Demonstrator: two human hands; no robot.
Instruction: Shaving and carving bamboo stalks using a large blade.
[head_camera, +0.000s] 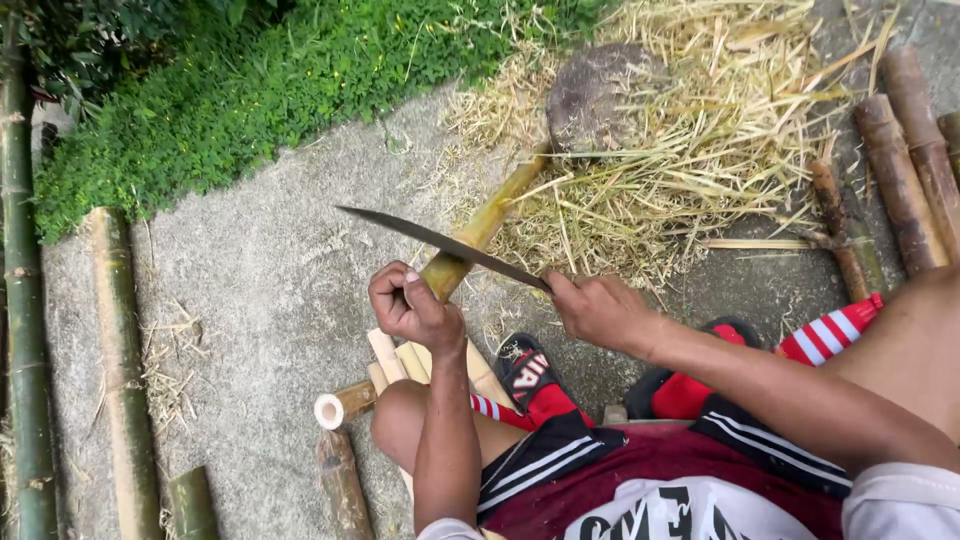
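**Bamboo shaving, both hands loaded**

Concrete ground (270, 270) carried a wide straw-shavings pile (690, 150) with a round wooden block (600, 90) in it. Bamboo stick (480, 232) ran tilted from the block's edge down to the left hand (412, 308), which was clamped around its lower end. Right hand (598, 308) was wrapped on the handle of a long blade (440, 240) lying across the stick. Cut bamboo pieces (390, 370) lay under the left forearm.

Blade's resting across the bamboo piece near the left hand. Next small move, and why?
Probably push the blade down and away along the bamboo stick, toward the round block. The right hand grips its handle, the left hand holds the stick's near end, thumb close to the edge.
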